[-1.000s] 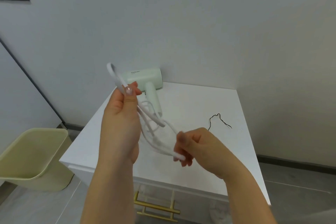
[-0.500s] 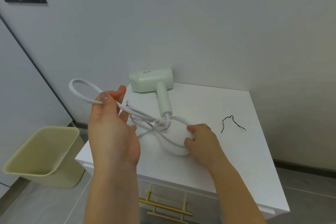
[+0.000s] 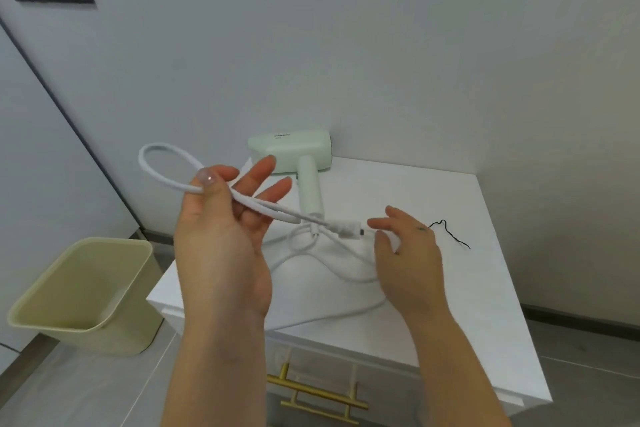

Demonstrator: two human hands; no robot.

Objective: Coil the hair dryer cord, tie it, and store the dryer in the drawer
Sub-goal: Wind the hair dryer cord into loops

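Lying at the back of the white tabletop by the wall, the hair dryer has its barrel running left to right, handle pointing toward the person. Its white cord trails forward — the left hand pinches a raised loop with thumb and forefinger; the right hand sits at the plug end, grip unclear. A beige bin stands on the floor at left.

The dryer is pale mint green, its cord plain white. The surface is white too, with a thin black tie near its right edge. The handles are gold; the bin is plain pale yellow.
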